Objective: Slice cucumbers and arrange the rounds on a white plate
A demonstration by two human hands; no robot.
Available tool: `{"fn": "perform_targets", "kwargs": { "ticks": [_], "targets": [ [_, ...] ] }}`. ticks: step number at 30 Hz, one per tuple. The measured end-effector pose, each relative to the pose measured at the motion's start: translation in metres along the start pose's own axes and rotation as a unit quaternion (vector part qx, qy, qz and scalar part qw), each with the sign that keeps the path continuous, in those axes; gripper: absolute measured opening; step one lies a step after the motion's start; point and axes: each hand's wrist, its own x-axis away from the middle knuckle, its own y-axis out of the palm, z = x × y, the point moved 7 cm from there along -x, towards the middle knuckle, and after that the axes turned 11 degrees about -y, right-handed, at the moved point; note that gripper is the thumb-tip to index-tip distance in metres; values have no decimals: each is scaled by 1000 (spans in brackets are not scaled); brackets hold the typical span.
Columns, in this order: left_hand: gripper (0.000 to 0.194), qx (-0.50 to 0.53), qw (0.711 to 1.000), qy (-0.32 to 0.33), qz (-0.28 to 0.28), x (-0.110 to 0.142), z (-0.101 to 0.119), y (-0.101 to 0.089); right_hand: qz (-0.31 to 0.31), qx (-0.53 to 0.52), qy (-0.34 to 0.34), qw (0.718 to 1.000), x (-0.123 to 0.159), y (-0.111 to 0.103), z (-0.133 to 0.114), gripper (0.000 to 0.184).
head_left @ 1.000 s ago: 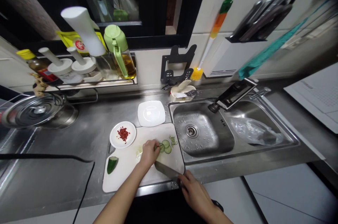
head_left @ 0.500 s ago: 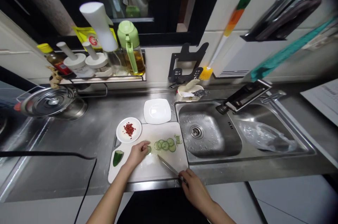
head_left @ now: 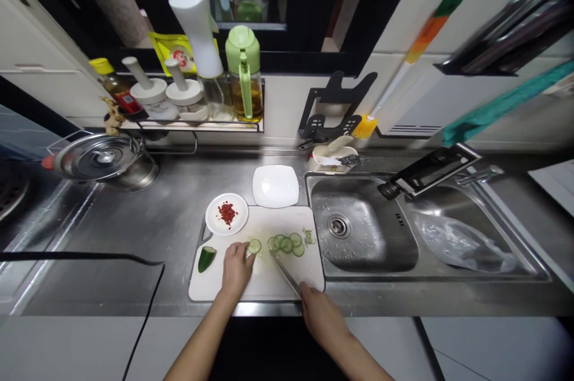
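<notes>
My left hand (head_left: 237, 266) is closed at the middle of the white cutting board (head_left: 273, 286), its fingertips and thumb pinching a pale cucumber slice (head_left: 255, 246). Whether more slices sit behind it is hidden. My right hand (head_left: 323, 314) grips a knife (head_left: 287, 275) at the board's front right edge; the blade points away and leftward, its tip near a row of overlapping cucumber slices (head_left: 286, 244). Thin green scraps (head_left: 308, 235) lie right of that row. A dark green cucumber chunk (head_left: 207, 259) rests at the board's left side.
A round white plate (head_left: 215, 226) with chopped red bits overlaps the board's back left corner. Behind the board stands a square white plate (head_left: 275, 186). To the right is a steel sink (head_left: 363, 249); a black cable (head_left: 147, 303) runs along the left counter.
My left hand has drawn leftward from the slice row, which now shows uncovered, with a slice at its fingertips. The knife stays in my right hand, its blade now angled more away. The camera view has shifted.
</notes>
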Motion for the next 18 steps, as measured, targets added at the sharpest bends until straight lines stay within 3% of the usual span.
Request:
{"fn": "perform_targets", "kwargs": {
  "ticks": [9,18],
  "targets": [
    [31,26,1000,-2,14,-1,-3,4,-23,44,-32,998,-26,-14,-53,57],
    [31,18,1000,5,8,-2,-5,7,-29,50,-24,998,-29,-15,-61,54]
  ]
}}
